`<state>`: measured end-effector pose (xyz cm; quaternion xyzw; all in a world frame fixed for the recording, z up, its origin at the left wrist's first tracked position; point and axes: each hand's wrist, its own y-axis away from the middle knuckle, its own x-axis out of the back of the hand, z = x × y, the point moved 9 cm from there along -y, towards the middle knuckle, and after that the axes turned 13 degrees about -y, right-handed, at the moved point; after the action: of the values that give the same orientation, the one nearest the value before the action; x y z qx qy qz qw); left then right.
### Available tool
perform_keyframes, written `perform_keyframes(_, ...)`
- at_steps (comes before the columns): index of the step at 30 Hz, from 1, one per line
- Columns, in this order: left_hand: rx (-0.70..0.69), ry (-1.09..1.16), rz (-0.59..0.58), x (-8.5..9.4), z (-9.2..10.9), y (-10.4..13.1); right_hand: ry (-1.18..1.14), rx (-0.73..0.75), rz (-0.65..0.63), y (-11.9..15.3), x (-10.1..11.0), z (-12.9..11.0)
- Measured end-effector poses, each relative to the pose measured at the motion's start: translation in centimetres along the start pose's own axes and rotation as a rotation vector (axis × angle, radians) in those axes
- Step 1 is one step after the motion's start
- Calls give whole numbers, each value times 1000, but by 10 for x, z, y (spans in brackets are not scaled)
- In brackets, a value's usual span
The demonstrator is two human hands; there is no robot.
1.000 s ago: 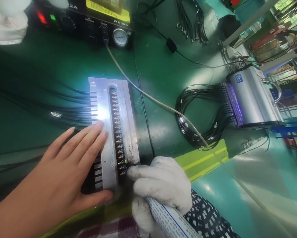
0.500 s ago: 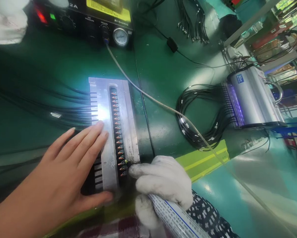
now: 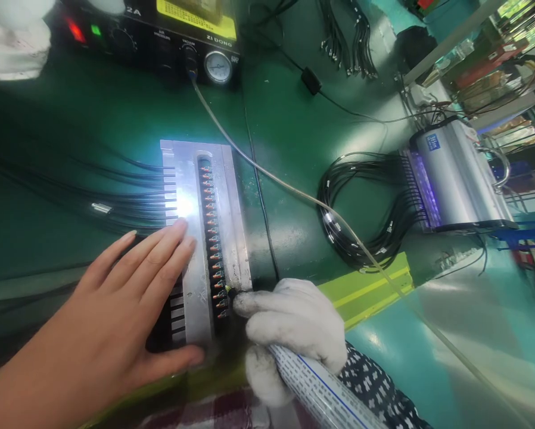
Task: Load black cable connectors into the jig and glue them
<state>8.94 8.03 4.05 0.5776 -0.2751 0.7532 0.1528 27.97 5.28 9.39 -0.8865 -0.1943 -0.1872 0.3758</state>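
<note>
Work near the lower end of terminals [image 3: 216,257] in jig [image 3: 239,238] on bench [image 3: 289,122], seemingly dispensing. Clasping tube [image 3: 319,387] in closed right hand [image 3: 296,330], nozzle [image 3: 232,292] just beside terminals; resting left hand [image 3: 131,292], fingers extended, gripping nothing, on jig. Needed next, probably: steady aim, light squeeze.

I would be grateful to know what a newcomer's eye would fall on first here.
Probably the white glare on the metal fixture, just above the bare left hand. Next, the gloved right hand holding a printed tube, bottom center. Then the silver box with purple light, far right.
</note>
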Motion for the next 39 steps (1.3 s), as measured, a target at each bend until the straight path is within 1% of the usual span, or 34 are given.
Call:
perform_keyframes(4,-3,1,10,0,0,-1,-9,4,38,-2,6,0)
perform_keyframes(8,-8,-4,21,1,0,1,-5,24,84,4,9,-2)
perform_keyframes(11,-12,-6,22,2,0,1,16,-41,81,13,5,-3)
perform_keyframes(12,-14,-7,21,2,0,1,30,-78,102,15,5,-3)
perform_keyframes(14,-17,-8,18,2,1,1,54,-128,184,18,11,-5)
perform_keyframes(16,-20,-5,17,2,1,-1,41,-86,226,16,16,-11)
perform_keyframes(18,-24,-1,26,2,1,-2,7,-6,186,10,16,-16)
perform_keyframes(20,-29,0,35,3,1,-2,-6,42,134,5,14,-17)
perform_keyframes(25,-32,0,40,3,1,-2,-1,30,89,2,10,-12)
perform_keyframes(31,-9,18,0,2,0,0,-38,27,36,13,0,-8)
perform_keyframes(35,-9,11,4,2,0,0,-11,-37,-59,20,-9,-3)
perform_keyframes(37,-14,9,7,2,1,0,-12,-42,-43,20,-8,-4)
perform_keyframes(39,-14,11,11,3,1,-1,-35,-19,11,16,-3,-8)
